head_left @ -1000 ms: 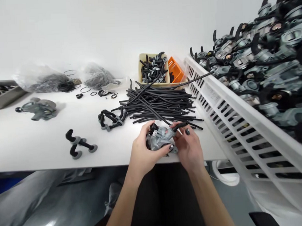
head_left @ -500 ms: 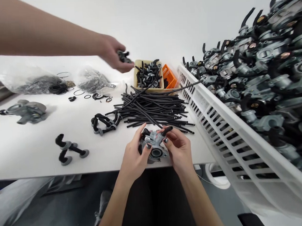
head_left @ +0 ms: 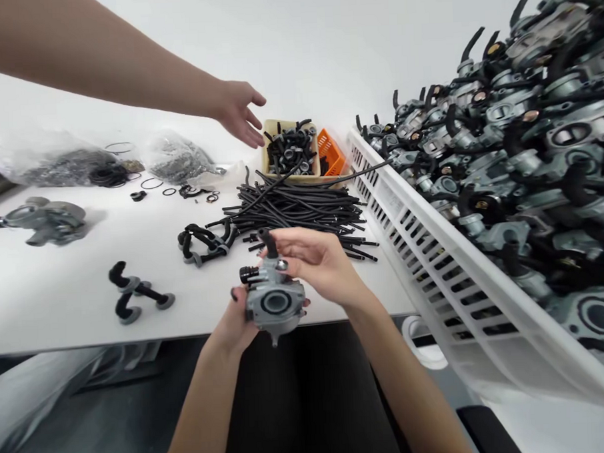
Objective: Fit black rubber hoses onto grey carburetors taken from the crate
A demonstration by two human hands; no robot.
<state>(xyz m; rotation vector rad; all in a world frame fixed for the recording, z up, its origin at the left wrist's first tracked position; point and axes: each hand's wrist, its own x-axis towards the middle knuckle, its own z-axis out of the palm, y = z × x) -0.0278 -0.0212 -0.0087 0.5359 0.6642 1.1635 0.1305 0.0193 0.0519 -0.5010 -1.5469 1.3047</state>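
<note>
Over the table's front edge I hold a grey metal carburetor (head_left: 276,301), its round bore facing me and a short black rubber piece (head_left: 267,243) standing up from its top. My left hand (head_left: 237,325) grips the body from the left and below. With thumb and fingers, my right hand (head_left: 317,262) closes around the upper part, just beside the black rubber piece; some of its fingers are hidden behind. Beyond my hands lies a pile of thin black hoses (head_left: 301,206).
A crate (head_left: 427,238) heaped with carburetors (head_left: 502,111) stands right. At the back are a yellow bin (head_left: 293,181) of black-and-grey fittings, an orange basket (head_left: 331,152) and plastic bags (head_left: 176,158). Another carburetor (head_left: 44,221) and jointed rubber pieces (head_left: 139,290) lie left. A co-worker's open hand (head_left: 241,112) reaches in.
The carburetor has shifted left and been turned more upright in my hands. My right hand has moved up to its top. The co-worker's hand has let go of small fittings near the yellow bin.
</note>
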